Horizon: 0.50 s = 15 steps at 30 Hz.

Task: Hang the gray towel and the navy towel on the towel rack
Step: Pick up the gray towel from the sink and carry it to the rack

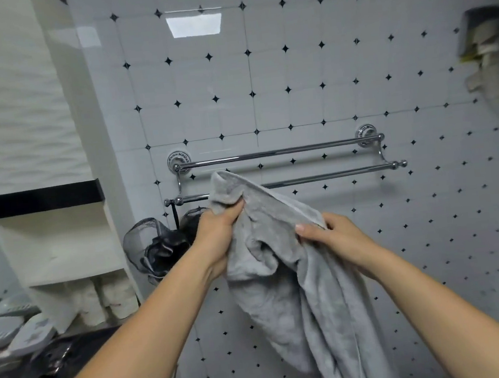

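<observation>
The gray towel (295, 282) hangs bunched in front of me, its top corner reaching up across the front bar of the towel rack (327, 176). My left hand (219, 232) is shut on the towel's upper left corner, just below that bar. My right hand (337, 241) pinches the towel's edge further right and lower. The chrome rack has two bars on the tiled wall, both bare apart from the towel's corner overlapping the front one. No navy towel is in view.
A black mesh bath sponge (156, 248) hangs from the rack's left end. Shelves (62, 239) with white rolls stand at left, soap dishes (17, 333) below them. A wall-mounted holder (489, 49) sits at the upper right.
</observation>
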### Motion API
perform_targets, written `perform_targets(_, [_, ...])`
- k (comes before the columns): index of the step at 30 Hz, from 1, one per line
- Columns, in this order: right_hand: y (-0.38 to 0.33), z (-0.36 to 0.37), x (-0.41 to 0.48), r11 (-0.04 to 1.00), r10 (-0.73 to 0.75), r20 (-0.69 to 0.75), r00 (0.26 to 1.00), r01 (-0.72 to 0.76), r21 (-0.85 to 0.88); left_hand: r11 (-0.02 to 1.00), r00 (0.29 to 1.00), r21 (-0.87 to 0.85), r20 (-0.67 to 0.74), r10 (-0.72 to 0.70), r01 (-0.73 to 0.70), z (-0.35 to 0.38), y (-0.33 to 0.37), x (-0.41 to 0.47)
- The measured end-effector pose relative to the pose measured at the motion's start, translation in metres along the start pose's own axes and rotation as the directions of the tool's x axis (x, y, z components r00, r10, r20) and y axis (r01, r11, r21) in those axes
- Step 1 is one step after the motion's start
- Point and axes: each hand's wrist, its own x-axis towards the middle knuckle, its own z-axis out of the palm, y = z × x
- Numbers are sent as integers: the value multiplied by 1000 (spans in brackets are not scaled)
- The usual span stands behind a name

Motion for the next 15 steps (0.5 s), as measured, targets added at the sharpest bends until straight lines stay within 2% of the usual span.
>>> perform_targets(2, [-4,2,7,1000,-22,-55,998,22,1,999,998,40,69,5,-7,3,2,5])
perform_targets(5, [-9,2,25,995,-66,-184,981,50,-90,984,992,178,128,6,-29,2,3,14])
perform_targets(9, [-27,-19,36,998,-53,-343,938,61,12,924,986,376,167,1,-64,-15,0,24])
perform_targets(11, [-37,-26,40,995,-101,-358,928,89,-49,844,972,524,233,-13,-114,-21,0,27])
perform_targets(12, [-41,-26,42,991,-131,-340,931,110,-80,828,960,545,279,-32,-131,-22,2,28])
perform_targets(15, [-59,-20,50,965,-213,-254,943,162,-205,897,902,415,430,-45,-153,-12,11,30])
